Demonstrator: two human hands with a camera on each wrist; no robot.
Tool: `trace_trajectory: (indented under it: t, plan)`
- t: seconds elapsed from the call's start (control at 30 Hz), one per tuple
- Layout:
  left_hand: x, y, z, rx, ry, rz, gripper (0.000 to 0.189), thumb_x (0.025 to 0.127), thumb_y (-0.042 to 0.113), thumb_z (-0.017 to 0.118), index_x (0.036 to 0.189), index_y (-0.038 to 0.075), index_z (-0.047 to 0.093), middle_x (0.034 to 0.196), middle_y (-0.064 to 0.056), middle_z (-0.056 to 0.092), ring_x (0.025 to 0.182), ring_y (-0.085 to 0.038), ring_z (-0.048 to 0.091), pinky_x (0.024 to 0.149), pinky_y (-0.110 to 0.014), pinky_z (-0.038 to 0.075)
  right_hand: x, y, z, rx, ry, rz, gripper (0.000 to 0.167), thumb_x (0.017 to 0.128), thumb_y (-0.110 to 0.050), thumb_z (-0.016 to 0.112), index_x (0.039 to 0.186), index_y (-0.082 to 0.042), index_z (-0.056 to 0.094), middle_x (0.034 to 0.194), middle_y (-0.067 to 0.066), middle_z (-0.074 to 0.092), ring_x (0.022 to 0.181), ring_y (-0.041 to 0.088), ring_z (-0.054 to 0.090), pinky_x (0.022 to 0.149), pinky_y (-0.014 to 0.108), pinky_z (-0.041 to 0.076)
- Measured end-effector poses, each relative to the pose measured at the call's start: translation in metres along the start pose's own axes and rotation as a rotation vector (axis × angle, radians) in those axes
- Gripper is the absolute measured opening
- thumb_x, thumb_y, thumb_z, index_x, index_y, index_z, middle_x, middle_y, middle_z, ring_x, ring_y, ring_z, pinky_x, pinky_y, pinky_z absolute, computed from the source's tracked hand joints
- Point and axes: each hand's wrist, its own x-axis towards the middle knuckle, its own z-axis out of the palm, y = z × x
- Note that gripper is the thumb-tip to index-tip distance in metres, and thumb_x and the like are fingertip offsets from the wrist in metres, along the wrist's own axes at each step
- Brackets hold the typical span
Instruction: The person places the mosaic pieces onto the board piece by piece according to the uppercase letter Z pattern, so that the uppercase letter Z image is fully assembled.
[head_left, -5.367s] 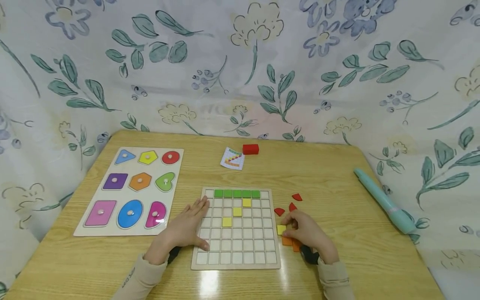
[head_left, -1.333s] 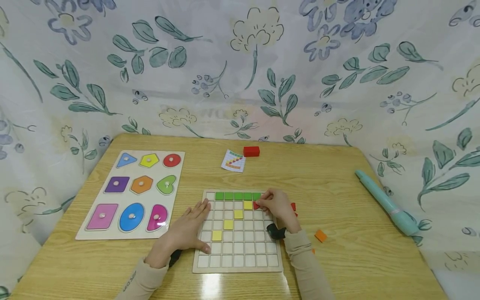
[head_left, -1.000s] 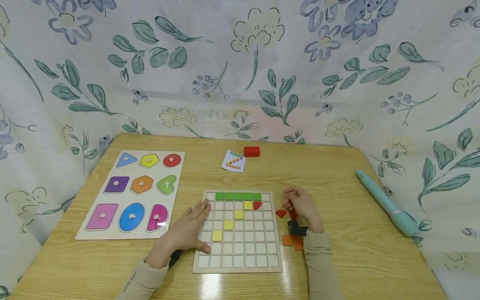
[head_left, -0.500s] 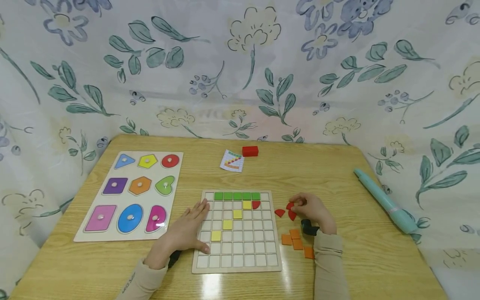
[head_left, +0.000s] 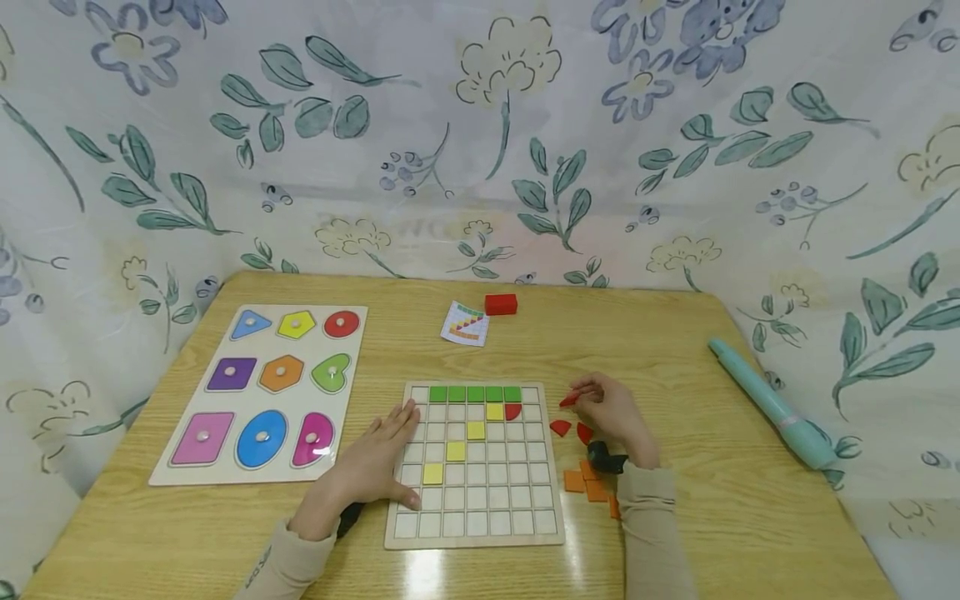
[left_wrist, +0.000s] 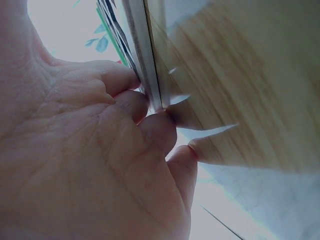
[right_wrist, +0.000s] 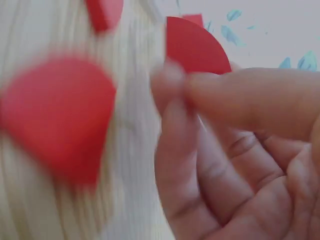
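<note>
My right hand (head_left: pixel 613 412) pinches a red quarter-circle tile (right_wrist: pixel 195 47) between thumb and fingertip, raised just right of the grid board (head_left: pixel 474 533). Two more red quarter-circle tiles (head_left: pixel 560 427) lie on the table under that hand. My left hand (head_left: pixel 369 461) rests spread along the board's left edge, fingertips and thumb on its rim. On the board, a row of green square tiles (head_left: pixel 476 394) runs along the top. Yellow square tiles (head_left: pixel 456 451) step diagonally down to the left, and one red quarter tile (head_left: pixel 513 411) sits beside the uppermost yellow one.
Several orange tiles (head_left: pixel 574 481) lie right of the board. Behind it are a pattern card (head_left: pixel 465 324) and a red block (head_left: pixel 501 304). A knobbed shape-puzzle board (head_left: pixel 217 387) lies at left; a teal pen-shaped object (head_left: pixel 772 404) is at the right edge.
Since the oldest frame, a fourth yellow tile and a red quarter tile have come onto the board. The right hand has since picked up another red tile. The left hand stays put.
</note>
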Motion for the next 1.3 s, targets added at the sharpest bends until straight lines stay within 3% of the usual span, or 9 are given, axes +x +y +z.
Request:
trace_trajectory:
  t: [0.13, 0.2, 0.4, 0.6, 0.9, 1.07, 1.3]
  plan:
    - [0.000, -0.001, 0.001, 0.001, 0.003, 0.000, 0.127, 0.058, 0.050, 0.087, 0.152, -0.003, 0.021, 0.162, -0.020, 0.013, 0.150, -0.040, 0.012, 0.120, -0.059, 0.014, 0.005, -0.010, 0.013, 0.179, -0.067, 0.021, 0.022, 0.096, -0.001, 0.052, 0.115, 0.009, 0.058, 0.110, 0.027, 0.064, 0.090, 0.027, 0.070, 0.071, 0.026, 0.058]
    - [0.000, -0.001, 0.002, 0.000, 0.005, 0.001, 0.127, 0.058, 0.050, 0.087, 0.152, -0.004, 0.021, 0.162, -0.020, 0.013, 0.149, -0.040, 0.013, 0.120, -0.059, 0.015, 0.007, -0.016, 0.021, 0.213, -0.114, 0.025, 0.024, 0.098, -0.006, 0.054, 0.116, 0.009, 0.057, 0.109, 0.026, 0.065, 0.089, 0.024, 0.070, 0.074, 0.028, 0.059]
    - [0.000, -0.001, 0.002, 0.008, 0.007, 0.010, 0.127, 0.058, 0.050, 0.087, 0.152, -0.004, 0.020, 0.162, -0.020, 0.013, 0.149, -0.040, 0.013, 0.120, -0.060, 0.015, 0.011, -0.027, 0.041, 0.107, -0.237, -0.066, 0.025, 0.094, -0.012, 0.062, 0.113, 0.004, 0.060, 0.104, 0.019, 0.066, 0.085, 0.013, 0.061, 0.074, 0.021, 0.052]
    - [0.001, -0.002, 0.003, 0.017, 0.004, 0.014, 0.127, 0.059, 0.050, 0.087, 0.152, -0.004, 0.020, 0.162, -0.020, 0.013, 0.149, -0.040, 0.013, 0.119, -0.060, 0.016, 0.010, -0.040, 0.056, 0.130, -0.379, -0.101, 0.025, 0.092, -0.006, 0.063, 0.115, 0.004, 0.059, 0.105, 0.018, 0.063, 0.086, 0.016, 0.059, 0.074, 0.020, 0.052]
    - [0.002, -0.003, 0.002, 0.020, -0.004, 0.006, 0.127, 0.059, 0.052, 0.086, 0.152, -0.004, 0.020, 0.162, -0.020, 0.012, 0.150, -0.040, 0.012, 0.120, -0.059, 0.015, 0.012, -0.050, 0.074, -0.035, -0.274, -0.124, 0.016, 0.086, -0.007, 0.072, 0.099, -0.002, 0.065, 0.088, 0.007, 0.065, 0.075, 0.011, 0.057, 0.067, 0.019, 0.049]
    - [0.002, -0.003, 0.001, 0.010, -0.002, 0.005, 0.127, 0.058, 0.051, 0.087, 0.152, -0.004, 0.020, 0.162, -0.020, 0.012, 0.150, -0.040, 0.012, 0.120, -0.059, 0.015, 0.010, -0.056, 0.084, -0.097, -0.225, -0.125, 0.021, 0.081, -0.010, 0.077, 0.098, -0.004, 0.066, 0.083, 0.004, 0.063, 0.070, 0.010, 0.053, 0.062, 0.019, 0.046]
    - [0.002, -0.003, 0.002, 0.010, -0.005, 0.001, 0.127, 0.058, 0.050, 0.087, 0.152, -0.004, 0.020, 0.162, -0.020, 0.013, 0.150, -0.040, 0.012, 0.120, -0.059, 0.015, 0.005, -0.064, 0.092, -0.170, -0.222, -0.149, 0.018, 0.077, -0.014, 0.082, 0.089, -0.008, 0.069, 0.074, -0.001, 0.057, 0.065, 0.010, 0.048, 0.057, 0.018, 0.040]
